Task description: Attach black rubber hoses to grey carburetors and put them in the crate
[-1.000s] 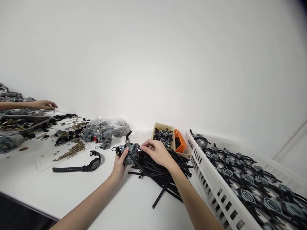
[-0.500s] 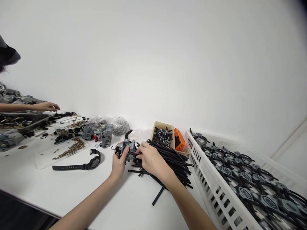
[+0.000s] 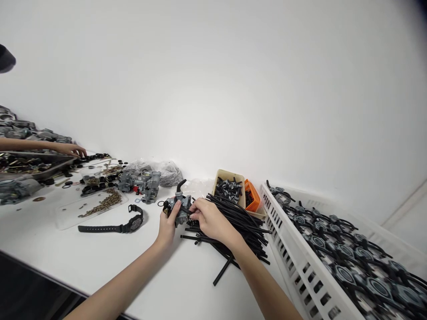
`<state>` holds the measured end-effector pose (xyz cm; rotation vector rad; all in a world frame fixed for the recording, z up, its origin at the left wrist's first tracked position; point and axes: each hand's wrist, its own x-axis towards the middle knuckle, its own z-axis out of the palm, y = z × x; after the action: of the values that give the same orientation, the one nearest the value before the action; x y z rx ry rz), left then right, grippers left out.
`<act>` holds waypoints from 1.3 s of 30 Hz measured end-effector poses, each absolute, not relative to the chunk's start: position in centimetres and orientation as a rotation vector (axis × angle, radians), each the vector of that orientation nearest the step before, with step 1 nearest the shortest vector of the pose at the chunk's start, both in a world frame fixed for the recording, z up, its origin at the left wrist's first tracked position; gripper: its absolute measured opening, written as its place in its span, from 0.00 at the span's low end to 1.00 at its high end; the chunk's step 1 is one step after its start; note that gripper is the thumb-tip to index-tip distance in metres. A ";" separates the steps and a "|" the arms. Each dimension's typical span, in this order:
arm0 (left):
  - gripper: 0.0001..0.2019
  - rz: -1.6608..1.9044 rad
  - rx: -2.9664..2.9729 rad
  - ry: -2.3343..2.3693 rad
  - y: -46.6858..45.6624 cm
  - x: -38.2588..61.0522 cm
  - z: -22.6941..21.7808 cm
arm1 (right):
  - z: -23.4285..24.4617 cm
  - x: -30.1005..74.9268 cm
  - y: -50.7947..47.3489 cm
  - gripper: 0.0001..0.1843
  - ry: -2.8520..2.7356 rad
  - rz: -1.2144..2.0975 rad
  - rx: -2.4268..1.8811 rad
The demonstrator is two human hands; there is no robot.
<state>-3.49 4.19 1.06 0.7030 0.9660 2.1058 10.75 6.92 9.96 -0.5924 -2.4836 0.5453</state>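
See a black wristwatch (image 3: pixel 134 223) at eight o'clock, lying unbuckled. Find a grey tray (image 3: pixel 59 168) at nine, a white wall (image 3: pixel 213 89) at twelve.

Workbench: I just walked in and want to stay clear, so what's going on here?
The left hand holds a metal part with a bent black tube on top; the right hand is at its side, its exact grip unclear. Loose black tubes lie piled beside the right hand, and similar parts sit in a white crate. A co-worker's hand is at far left.
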 end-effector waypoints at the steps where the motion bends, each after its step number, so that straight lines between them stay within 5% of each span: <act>1: 0.18 2.107 0.699 0.961 4.2 -3.5 1.0 | 9.9 10.7 6.9 0.13 -2.483 0.545 -0.597; 23: 0.20 2.028 0.651 0.972 4.7 -3.9 0.1 | 9.3 10.6 7.0 0.08 -2.522 0.326 -0.657; 31: 0.29 1.978 0.704 0.935 4.1 -3.3 1.0 | 7.7 10.3 8.7 0.44 -2.135 1.119 -0.722; 34: 0.34 1.963 0.692 0.942 4.0 -3.3 1.0 | 7.1 10.0 9.1 0.49 -2.021 1.432 -0.645; 39: 0.35 1.956 0.669 0.943 3.9 -3.3 1.2 | 6.8 9.8 8.9 0.46 -1.975 1.394 -0.617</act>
<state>-3.27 3.90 1.23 0.6690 0.9430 1.9562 9.78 8.95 6.78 -0.6173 -1.9746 1.3938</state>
